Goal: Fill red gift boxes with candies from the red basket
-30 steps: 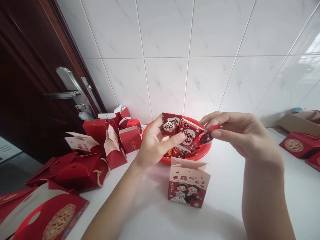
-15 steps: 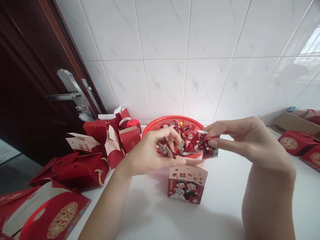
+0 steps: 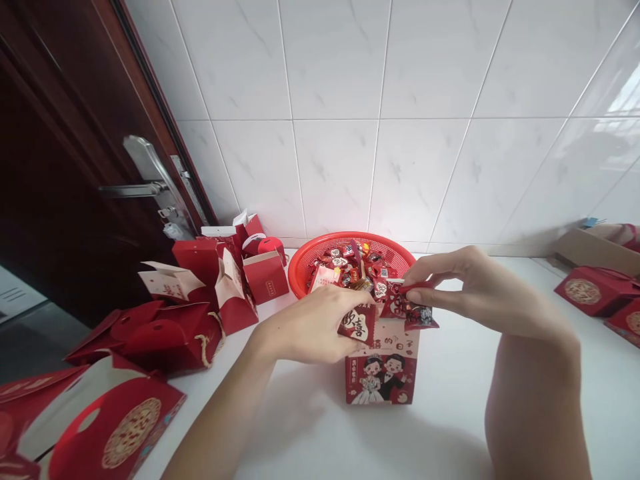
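Note:
A small red and cream gift box (image 3: 381, 380) with a cartoon couple on its front stands on the white table, directly below both hands. My left hand (image 3: 315, 327) is closed on a red wrapped candy (image 3: 359, 325) with white lettering, held at the box's upper left. Between thumb and fingers, my right hand (image 3: 450, 287) pinches red candy packets (image 3: 421, 316) over the box's upper right edge. Behind them sits a red perforated basket (image 3: 299, 267) full of wrapped candies (image 3: 340, 261). The box's opening is mostly hidden by the hands and packets.
Several red gift boxes (image 3: 265, 277) crowd the left side, with a larger one (image 3: 120, 427) at the front left. On the right are more red boxes (image 3: 593, 291) beside a cardboard carton (image 3: 575, 247). A tiled wall (image 3: 335, 173) rises behind, and a dark door (image 3: 60, 133) stands left.
My left hand has turned palm down, lower over the box, so its candy faces me. My right hand has shifted slightly left and down with its packets. The view has shifted slightly.

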Tool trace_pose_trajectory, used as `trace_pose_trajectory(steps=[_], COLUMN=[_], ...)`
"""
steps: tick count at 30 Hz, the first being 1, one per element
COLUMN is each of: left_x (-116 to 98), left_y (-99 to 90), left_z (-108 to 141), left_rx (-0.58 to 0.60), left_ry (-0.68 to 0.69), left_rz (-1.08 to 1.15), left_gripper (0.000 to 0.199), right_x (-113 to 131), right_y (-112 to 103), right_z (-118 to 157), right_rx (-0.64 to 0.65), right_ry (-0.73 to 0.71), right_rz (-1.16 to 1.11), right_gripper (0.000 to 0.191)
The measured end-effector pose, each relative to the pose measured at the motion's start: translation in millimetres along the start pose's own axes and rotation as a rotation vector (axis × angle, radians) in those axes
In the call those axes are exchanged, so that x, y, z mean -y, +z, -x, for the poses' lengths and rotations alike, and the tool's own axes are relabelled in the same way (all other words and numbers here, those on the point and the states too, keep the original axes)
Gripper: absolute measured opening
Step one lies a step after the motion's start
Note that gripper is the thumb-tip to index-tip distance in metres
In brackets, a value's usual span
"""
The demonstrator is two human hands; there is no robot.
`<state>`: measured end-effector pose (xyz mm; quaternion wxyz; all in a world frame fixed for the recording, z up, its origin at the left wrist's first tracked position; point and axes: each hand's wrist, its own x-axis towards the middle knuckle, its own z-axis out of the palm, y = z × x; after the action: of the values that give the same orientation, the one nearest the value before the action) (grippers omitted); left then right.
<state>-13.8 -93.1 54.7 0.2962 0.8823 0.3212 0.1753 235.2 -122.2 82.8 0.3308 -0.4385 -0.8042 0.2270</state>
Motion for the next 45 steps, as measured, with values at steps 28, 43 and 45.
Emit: trace_pose_trajectory(steps=[28, 43, 45], left_x=[1, 0, -2], left_y=[25.0, 14.3, 13.3], left_z=[-14, -13, -14], left_rx=[-0.283, -0.092, -0.053], left_ry=[-0.111, -0.179, -0.186], left_rz=[0.094, 0.084, 0.062], left_gripper=[0.008, 0.027, 0.028], right_x=[5, -8, -7], right_y=[-10, -2, -1], right_z=[3, -7, -8], right_rx=[-0.2, -0.073, -0.014], right_ry=[0.067, 0.123, 0.122], right_rz=[-0.274, -0.249, -0.264], right_gripper=[0.025, 0.02, 0.022])
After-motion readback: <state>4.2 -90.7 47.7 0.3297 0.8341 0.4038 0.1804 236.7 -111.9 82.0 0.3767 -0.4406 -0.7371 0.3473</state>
